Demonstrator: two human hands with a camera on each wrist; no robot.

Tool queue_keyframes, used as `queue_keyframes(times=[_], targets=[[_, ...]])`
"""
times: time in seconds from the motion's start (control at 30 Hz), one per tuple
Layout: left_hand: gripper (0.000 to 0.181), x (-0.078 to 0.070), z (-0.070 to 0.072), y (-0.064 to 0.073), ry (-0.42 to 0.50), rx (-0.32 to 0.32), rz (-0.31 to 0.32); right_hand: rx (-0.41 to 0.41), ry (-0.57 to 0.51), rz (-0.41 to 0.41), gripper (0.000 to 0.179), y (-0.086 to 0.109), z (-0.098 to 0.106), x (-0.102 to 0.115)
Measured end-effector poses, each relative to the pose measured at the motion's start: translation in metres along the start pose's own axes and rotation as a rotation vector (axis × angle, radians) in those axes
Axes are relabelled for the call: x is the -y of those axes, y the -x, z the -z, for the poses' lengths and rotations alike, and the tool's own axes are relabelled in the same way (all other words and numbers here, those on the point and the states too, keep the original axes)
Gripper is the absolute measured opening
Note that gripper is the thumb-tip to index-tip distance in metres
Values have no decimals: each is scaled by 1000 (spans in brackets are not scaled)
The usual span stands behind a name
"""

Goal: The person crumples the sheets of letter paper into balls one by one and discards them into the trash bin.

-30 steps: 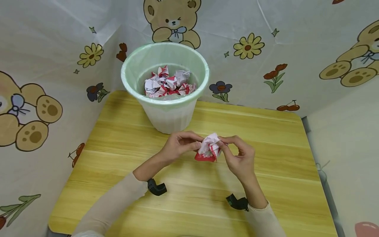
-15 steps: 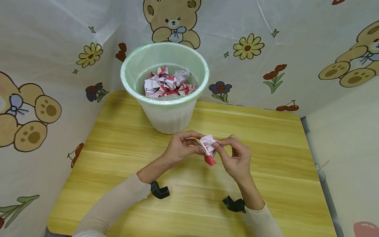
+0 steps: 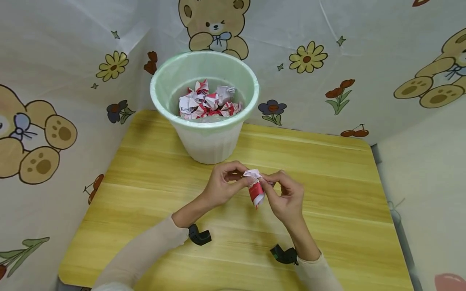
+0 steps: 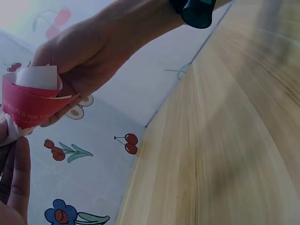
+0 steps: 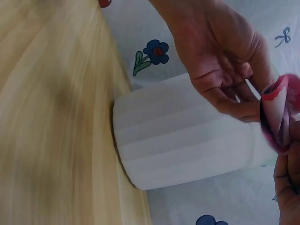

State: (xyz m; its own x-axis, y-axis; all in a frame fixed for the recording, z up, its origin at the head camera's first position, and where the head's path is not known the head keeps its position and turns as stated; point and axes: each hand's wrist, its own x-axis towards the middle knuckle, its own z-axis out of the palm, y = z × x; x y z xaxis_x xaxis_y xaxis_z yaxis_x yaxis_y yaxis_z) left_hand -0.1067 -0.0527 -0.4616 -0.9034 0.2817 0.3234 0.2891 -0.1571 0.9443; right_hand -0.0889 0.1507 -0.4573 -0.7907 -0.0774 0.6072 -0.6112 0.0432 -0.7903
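Observation:
A crumpled sheet of red and white paper is held above the table between both hands. My left hand pinches its upper left side between thumb and fingers. From the other side my right hand pinches the paper between thumb and forefinger. Below the hands, the lower part of the sheet hangs curled into a red roll. In the left wrist view the paper shows a rolled red edge with small printed letters. The right wrist view looks into the hollow of the curled paper.
A pale green and white bucket stands at the table's back left, behind the hands. Several crumpled paper balls lie inside it. The wooden table is bordered by a printed cloth with bears and flowers.
The paper has been turned and folded from a loose, wide crumple into a narrower, downward-hanging roll. The right hand has moved slightly left, closer to the left hand. The bucket has stayed put.

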Motion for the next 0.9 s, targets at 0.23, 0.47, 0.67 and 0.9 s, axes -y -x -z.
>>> queue_keyframes(times=[0.23, 0.47, 0.67, 0.9], targets=[[7, -3, 2, -2, -11, -15, -23, 9, 80, -9, 20, 0, -1, 2], [8, -11, 9, -10, 50, -49, 22, 231, 158, -12, 60, 3, 15, 2], [9, -12, 6, -14, 141, -28, 93, 291, 237, 10, 58, 4, 25, 1], [9, -8, -4, -8, 147, -17, 63, 156, 100, 108, 48, 1, 19, -4]])
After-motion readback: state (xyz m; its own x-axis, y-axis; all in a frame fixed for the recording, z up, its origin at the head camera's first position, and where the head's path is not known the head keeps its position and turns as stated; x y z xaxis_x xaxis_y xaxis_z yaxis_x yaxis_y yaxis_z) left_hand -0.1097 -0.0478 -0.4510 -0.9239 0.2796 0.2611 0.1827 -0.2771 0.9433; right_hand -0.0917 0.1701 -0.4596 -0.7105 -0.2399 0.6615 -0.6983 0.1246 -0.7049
